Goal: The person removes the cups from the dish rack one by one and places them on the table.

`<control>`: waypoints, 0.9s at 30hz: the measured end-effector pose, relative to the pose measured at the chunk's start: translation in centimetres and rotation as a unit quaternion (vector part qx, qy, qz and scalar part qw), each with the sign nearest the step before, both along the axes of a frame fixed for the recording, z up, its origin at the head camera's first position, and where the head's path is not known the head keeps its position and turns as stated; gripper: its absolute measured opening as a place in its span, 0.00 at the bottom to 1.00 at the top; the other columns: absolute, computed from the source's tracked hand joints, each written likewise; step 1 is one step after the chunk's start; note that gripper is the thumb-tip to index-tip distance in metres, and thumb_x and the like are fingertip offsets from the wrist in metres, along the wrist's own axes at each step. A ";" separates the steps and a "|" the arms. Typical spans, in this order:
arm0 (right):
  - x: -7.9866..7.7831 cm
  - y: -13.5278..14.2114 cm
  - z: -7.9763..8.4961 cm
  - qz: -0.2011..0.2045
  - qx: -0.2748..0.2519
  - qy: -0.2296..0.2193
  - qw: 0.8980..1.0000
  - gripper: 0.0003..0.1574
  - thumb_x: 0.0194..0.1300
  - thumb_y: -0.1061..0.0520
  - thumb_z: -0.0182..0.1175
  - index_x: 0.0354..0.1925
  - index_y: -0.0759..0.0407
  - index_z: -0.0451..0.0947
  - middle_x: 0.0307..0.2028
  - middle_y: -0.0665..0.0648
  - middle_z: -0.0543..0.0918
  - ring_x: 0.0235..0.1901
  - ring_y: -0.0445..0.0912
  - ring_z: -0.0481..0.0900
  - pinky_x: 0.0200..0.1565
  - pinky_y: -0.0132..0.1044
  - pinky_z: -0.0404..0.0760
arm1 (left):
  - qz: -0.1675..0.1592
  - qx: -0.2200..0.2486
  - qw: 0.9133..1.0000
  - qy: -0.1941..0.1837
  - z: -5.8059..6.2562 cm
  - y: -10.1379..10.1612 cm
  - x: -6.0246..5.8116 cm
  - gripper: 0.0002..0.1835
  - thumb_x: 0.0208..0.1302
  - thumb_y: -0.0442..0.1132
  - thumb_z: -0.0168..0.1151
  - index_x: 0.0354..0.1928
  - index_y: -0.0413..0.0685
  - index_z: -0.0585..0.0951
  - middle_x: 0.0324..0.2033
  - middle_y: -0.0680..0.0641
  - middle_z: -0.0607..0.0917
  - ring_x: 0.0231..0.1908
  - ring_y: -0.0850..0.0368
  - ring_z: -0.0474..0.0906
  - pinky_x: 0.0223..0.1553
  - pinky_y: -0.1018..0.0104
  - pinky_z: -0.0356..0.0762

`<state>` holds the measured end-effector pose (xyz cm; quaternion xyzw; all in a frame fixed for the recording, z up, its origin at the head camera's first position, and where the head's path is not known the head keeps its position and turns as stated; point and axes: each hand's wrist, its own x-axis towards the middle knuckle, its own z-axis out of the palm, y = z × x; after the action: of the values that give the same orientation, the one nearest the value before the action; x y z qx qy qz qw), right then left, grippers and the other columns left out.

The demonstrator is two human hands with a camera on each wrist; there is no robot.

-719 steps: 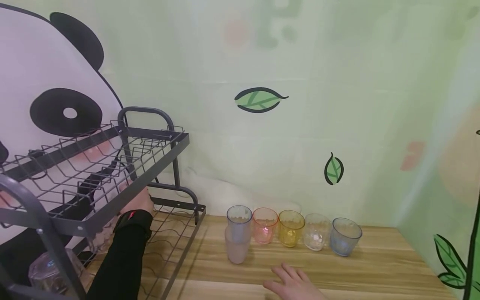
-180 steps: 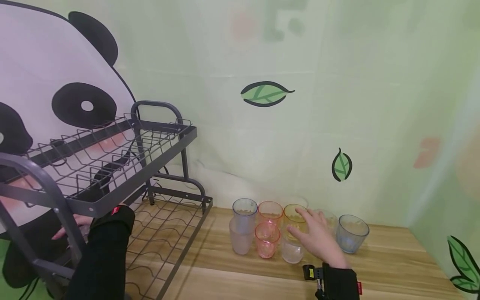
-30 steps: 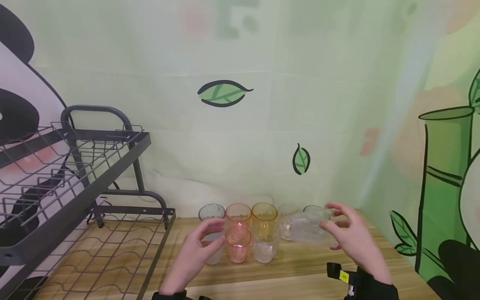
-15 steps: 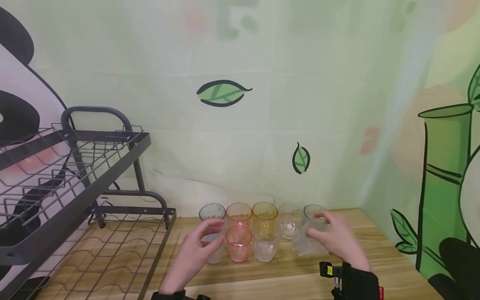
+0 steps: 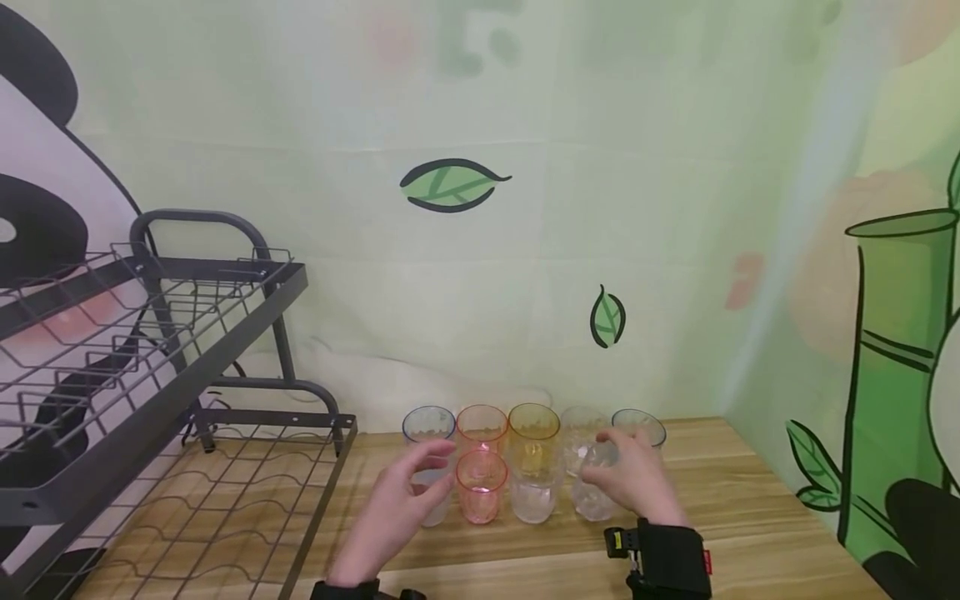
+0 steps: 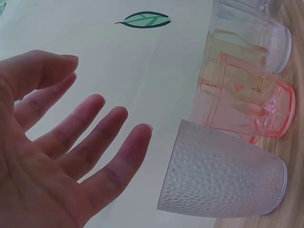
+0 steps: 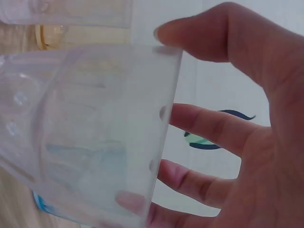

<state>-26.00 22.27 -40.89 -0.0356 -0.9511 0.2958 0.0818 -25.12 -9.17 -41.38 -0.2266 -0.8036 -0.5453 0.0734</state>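
My right hand (image 5: pixel 636 477) holds a clear faceted cup (image 5: pixel 592 502) by its rim, thumb on one side and fingers on the other. This cup stands about upright, in front of the back row's clear cup (image 5: pixel 581 427). In the right wrist view the clear cup (image 7: pixel 95 118) fills the space beside the fingers. My left hand (image 5: pixel 393 508), fingers loosely bent, holds nothing and partly hides a frosted dimpled tumbler (image 5: pixel 437 505). The left wrist view shows this tumbler (image 6: pixel 221 175) apart from the fingers. A red cup (image 5: pixel 482 492) and another clear cup (image 5: pixel 533 503) stand between my hands.
Behind stand a blue-rimmed cup (image 5: pixel 429 422), a red-rimmed cup (image 5: pixel 482 423), a yellow cup (image 5: pixel 534 433) and a bluish cup (image 5: pixel 645 427). A dark two-tier wire rack (image 5: pixel 281 333) occupies the left. A printed cloth (image 5: pixel 465 292) hangs behind the wooden table (image 5: pixel 735 517).
Over the last second my right hand brings the tilted clear cup leftward and upright into the front row; my left hand stays. Earlier, my left hand was at the rack and the front row held fewer cups.
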 end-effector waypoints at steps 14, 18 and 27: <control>-0.4 -0.4 -0.6 -0.006 0.019 -0.006 1.000 0.37 0.54 0.48 0.71 0.59 0.59 0.75 0.58 0.72 0.68 0.50 0.63 0.72 0.43 0.62 0.77 | -0.007 -0.011 1.000 0.006 0.1 0.2 0.3 0.17 0.67 0.36 0.63 0.57 0.50 0.78 0.56 0.48 0.79 0.56 0.47 0.75 0.49 0.55 0.77; -0.8 -0.5 -0.6 -0.006 0.023 -0.004 1.000 0.37 0.54 0.47 0.71 0.59 0.60 0.75 0.57 0.73 0.68 0.50 0.64 0.72 0.43 0.63 0.77 | -0.006 -0.016 1.000 0.010 0.1 0.3 0.3 0.17 0.67 0.34 0.62 0.57 0.50 0.78 0.56 0.48 0.79 0.56 0.47 0.75 0.49 0.57 0.78; -1.1 -0.5 -1.1 -0.013 0.022 -0.013 1.000 0.37 0.53 0.46 0.71 0.58 0.59 0.75 0.60 0.74 0.67 0.54 0.69 0.70 0.46 0.66 0.74 | -0.004 -0.015 1.000 0.016 0.1 0.4 0.4 0.17 0.68 0.35 0.62 0.57 0.51 0.78 0.56 0.48 0.79 0.56 0.46 0.75 0.50 0.55 0.78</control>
<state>-27.09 21.75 -42.03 -0.0500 -0.9577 0.2735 0.0738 -24.76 -8.80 -41.30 -0.2390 -0.8099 -0.5296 0.0805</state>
